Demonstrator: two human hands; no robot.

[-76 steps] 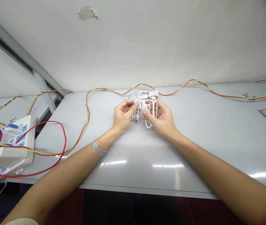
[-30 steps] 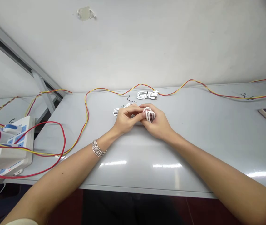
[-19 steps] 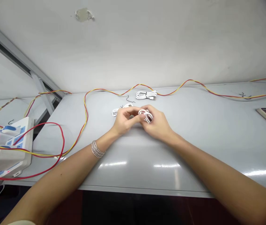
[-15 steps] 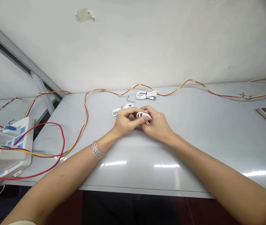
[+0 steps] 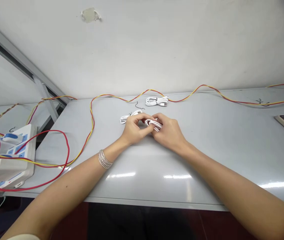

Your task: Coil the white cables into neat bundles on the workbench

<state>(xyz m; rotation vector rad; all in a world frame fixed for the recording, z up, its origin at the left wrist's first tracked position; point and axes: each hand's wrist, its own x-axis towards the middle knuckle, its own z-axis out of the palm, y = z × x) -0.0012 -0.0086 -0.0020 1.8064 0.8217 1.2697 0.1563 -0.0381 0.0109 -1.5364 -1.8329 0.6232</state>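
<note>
Centrally on the grey table [image 5: 207, 146], left hand [image 5: 133, 128] and right hand [image 5: 168, 133] meet, both pinching one coiled white cable [image 5: 153, 123] between them, long axis left-right, equally near each. Two more white cable bundles: one [image 5: 129, 117] just behind the left hand, one [image 5: 157, 101] farther back. One black twist tie [image 5: 139, 106] between those.

Bright, even overhead light fills the scene, leaving white streaks of glare on the glossy pale grey tabletop [image 5: 207, 146] near its front edge. Shadows are faint; the wide lens bends edges, and corners darken slightly.
</note>
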